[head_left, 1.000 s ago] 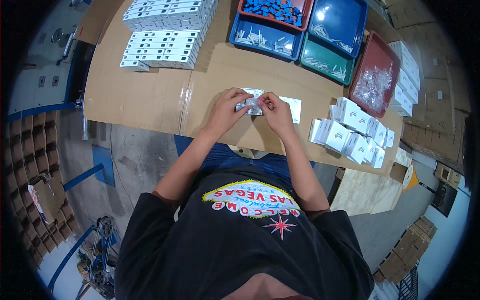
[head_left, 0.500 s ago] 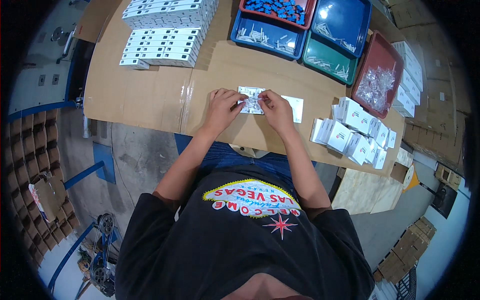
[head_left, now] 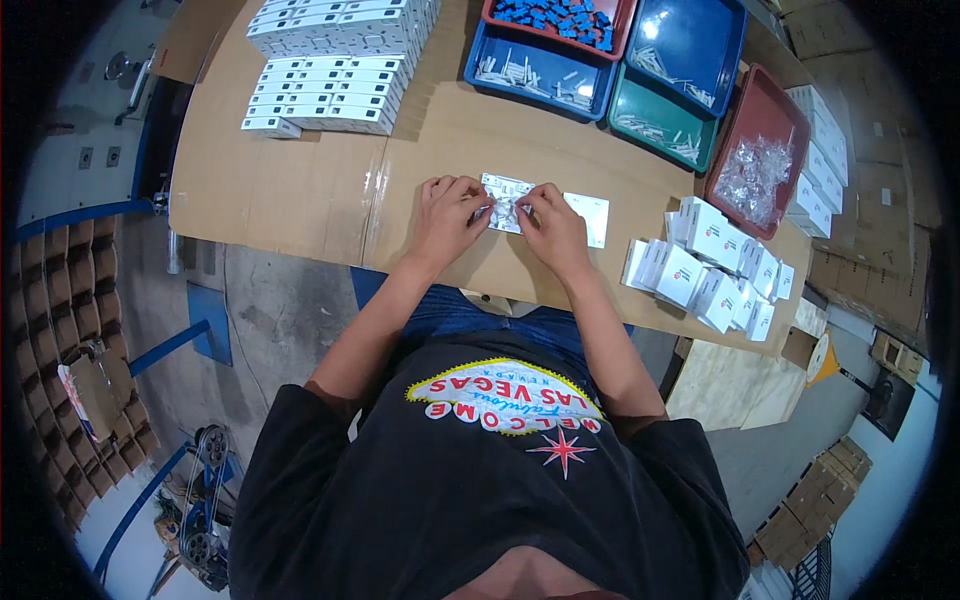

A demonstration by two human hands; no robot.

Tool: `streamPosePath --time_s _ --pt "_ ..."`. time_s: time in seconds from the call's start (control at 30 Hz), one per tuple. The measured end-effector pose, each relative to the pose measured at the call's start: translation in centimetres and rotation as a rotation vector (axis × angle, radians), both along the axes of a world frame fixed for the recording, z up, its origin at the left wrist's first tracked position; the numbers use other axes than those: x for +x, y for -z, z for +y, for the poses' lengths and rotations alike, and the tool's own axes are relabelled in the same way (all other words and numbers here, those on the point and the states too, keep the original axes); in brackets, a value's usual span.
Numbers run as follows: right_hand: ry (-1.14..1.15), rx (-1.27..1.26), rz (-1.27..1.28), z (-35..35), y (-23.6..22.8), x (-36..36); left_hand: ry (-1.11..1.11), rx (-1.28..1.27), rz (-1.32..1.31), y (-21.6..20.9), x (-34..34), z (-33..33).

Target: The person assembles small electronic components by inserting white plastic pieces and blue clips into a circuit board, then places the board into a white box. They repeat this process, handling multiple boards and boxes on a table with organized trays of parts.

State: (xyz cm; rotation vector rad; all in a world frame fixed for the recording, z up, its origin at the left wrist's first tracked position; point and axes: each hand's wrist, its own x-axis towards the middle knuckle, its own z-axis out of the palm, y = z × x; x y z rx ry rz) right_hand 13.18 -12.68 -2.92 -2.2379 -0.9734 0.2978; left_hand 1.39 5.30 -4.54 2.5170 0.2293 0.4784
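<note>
In the middle of the cardboard-covered table lies a white printed leaflet (head_left: 500, 184). A small, crinkled clear plastic bag (head_left: 506, 211) sits over it, between my fingertips. My left hand (head_left: 449, 217) comes from the left side, its thumb and forefinger pinched at the bag's left edge. From the right, my right hand (head_left: 556, 232) pinches the bag's other edge. The bag's contents are too small to make out. A blank-looking white card (head_left: 590, 220) lies just beyond my right hand.
White boxes (head_left: 330, 95) stand stacked at the far left. Blue trays (head_left: 545, 98) and a green tray (head_left: 655, 112) hold small white sticks; a red tray (head_left: 505, 18) holds blue pieces. Clear bags fill another red tray (head_left: 775, 95). Small white boxes (head_left: 705, 265) are heaped at the right.
The leaflet has turned slightly under my hands. My fingers have shifted a little on the plastic bag, which looks flatter now.
</note>
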Motion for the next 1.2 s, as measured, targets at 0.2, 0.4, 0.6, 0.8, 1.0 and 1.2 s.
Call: streamPosePath --time_s 0.2,0.4,0.6,0.8,1.0,1.2 --pt "-0.022 0.035 -0.034 -0.7 0.2 0.1 -0.018 -0.126 0.027 0.0 0.1 0.0" --pt "0.052 -0.058 -0.065 -0.4 0.2 -0.5 -0.035 -0.128 0.085 -0.5 0.8 0.0" --pt "0.157 -0.069 0.060 0.4 -0.6 -1.2 -0.036 -0.102 0.145 -1.1 0.8 0.0" --pt "0.090 -0.069 -0.013 -0.5 0.0 -1.7 -0.075 -0.190 0.144 -0.2 0.5 0.0" --pt "0.080 -0.079 -0.008 -0.1 -0.4 -2.0 -0.053 -0.239 0.215 -1.8 1.1 0.0" --pt "0.042 -0.057 0.018 -0.1 0.5 -2.2 0.147 -0.084 0.080 -1.0 0.6 0.0"
